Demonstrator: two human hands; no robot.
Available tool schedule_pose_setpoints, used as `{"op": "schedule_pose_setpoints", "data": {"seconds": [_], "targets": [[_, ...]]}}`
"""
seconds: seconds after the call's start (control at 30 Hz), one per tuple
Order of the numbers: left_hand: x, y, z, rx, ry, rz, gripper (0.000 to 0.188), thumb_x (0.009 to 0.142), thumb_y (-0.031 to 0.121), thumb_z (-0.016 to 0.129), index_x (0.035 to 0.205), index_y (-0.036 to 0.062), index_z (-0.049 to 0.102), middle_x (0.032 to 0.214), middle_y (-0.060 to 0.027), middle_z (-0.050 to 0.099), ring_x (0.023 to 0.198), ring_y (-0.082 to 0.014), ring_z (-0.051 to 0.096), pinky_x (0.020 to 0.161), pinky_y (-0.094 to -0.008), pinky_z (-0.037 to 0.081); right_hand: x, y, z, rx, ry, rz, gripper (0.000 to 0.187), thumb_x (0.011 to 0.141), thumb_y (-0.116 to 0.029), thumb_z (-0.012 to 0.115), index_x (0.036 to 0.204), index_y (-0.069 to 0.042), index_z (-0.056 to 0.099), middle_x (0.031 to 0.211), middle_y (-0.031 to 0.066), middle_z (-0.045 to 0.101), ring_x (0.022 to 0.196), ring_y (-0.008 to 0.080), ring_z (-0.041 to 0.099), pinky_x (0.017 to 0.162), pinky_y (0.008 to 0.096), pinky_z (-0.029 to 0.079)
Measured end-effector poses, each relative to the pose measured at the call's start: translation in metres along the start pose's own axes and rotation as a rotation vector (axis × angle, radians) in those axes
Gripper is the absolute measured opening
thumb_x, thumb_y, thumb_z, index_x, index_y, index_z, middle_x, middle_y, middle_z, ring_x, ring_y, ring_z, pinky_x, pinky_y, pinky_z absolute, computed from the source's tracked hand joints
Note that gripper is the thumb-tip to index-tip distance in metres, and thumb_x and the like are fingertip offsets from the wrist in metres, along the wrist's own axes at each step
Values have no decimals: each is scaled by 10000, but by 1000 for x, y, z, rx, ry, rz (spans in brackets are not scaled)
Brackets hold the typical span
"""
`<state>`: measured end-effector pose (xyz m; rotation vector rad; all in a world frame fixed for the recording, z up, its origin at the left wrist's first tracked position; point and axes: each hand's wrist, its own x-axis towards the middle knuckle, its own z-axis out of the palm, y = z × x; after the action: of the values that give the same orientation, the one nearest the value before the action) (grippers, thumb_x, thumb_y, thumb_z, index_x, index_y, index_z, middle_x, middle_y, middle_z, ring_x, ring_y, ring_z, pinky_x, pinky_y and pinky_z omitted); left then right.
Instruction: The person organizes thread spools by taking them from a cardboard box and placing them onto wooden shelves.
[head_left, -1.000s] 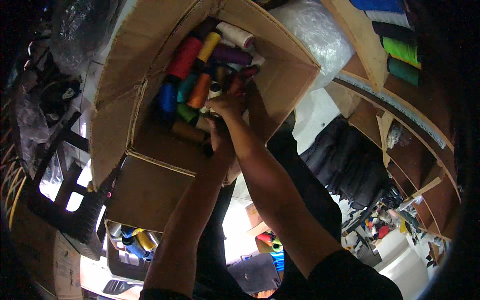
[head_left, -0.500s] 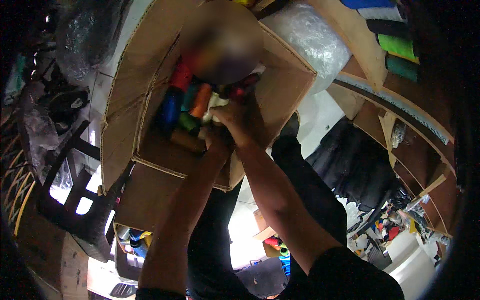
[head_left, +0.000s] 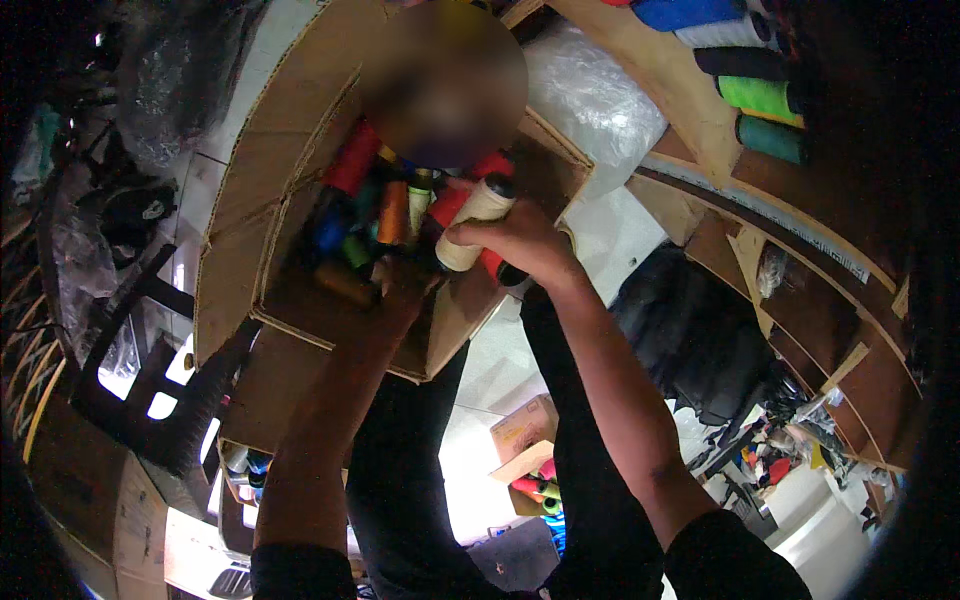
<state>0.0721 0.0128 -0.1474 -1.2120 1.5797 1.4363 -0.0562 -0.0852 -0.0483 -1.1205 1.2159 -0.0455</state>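
An open cardboard box in front of me holds several thread spools in many colours. My right hand is closed round a cream thread spool with a dark end, raised at the box's right side. Just behind and below it lie red spools, partly covered by the hand. My left hand is low inside the box, near a brown spool and an orange spool; its fingers are mostly lost in shadow. Further left are a red spool and a green spool.
Wooden shelving curves along the right, with coloured spools on top. Clear plastic wrap bulges behind the box. A black crate stands at left; a smaller box sits on the floor. A round blur covers the upper middle.
My right hand has lifted the cream spool up and to the right, out from among the others. My left hand has shifted slightly left and stays low in the box.
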Motion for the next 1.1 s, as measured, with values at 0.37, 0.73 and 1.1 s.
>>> {"op": "schedule_pose_setpoints", "data": {"seconds": [0.37,0.73,1.1], "targets": [[-91,-36,5,-1989,226,553,724,732,179,617,1353,18,282,1235,-87,459,1084,-216,504,875,-350,441,-87,-71,-48,-9,-377,-113,651,636,-244,753,1237,-134,528,862,56,649,798,152,617,749,304,483],[-145,43,23,-2206,186,1057,799,640,213,710,1310,-14,339,1193,-153,521,1061,-266,550,932,-372,432,-116,-114,-20,-584,-822,-147,623,632,-252,755,1206,-142,541,944,99,645,844,263,609,793,342,463],[-147,107,12,-2453,46,1318,938,508,148,762,1316,-7,311,1196,-242,503,1079,-348,545,928,-471,445,-126,-135,-82,55,-1092,161,557,702,-263,753,1132,10,528,1065,122,609,944,191,600,822,313,477]]}}
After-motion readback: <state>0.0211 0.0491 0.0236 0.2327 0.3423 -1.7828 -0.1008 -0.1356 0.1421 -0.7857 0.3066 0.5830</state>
